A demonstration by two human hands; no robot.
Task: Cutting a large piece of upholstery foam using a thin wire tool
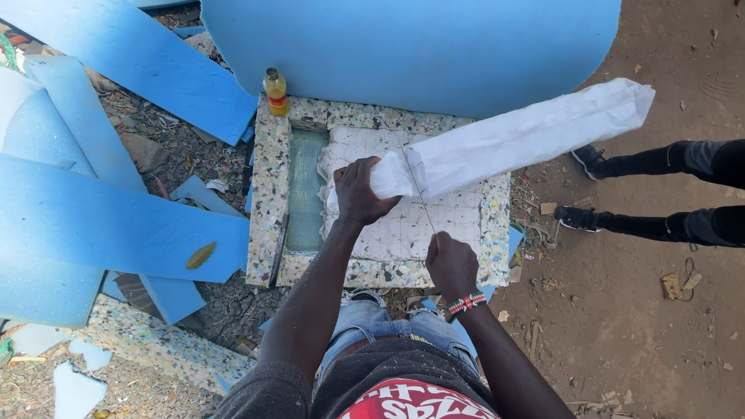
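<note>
Outdoor dirt ground (636, 326), blue foam sheets (116, 225); speckled foam block (268, 194) as worktop.

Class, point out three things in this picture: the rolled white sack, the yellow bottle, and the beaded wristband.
rolled white sack (528, 140), head view, middle of the roll.
yellow bottle (275, 91), head view, on its body.
beaded wristband (466, 303), head view, on the beads at the right wrist.

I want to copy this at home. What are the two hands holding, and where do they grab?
The left hand grips the long white fabric roll at its near end. The right hand holds a thin needle-like tool by its lower end.
</note>
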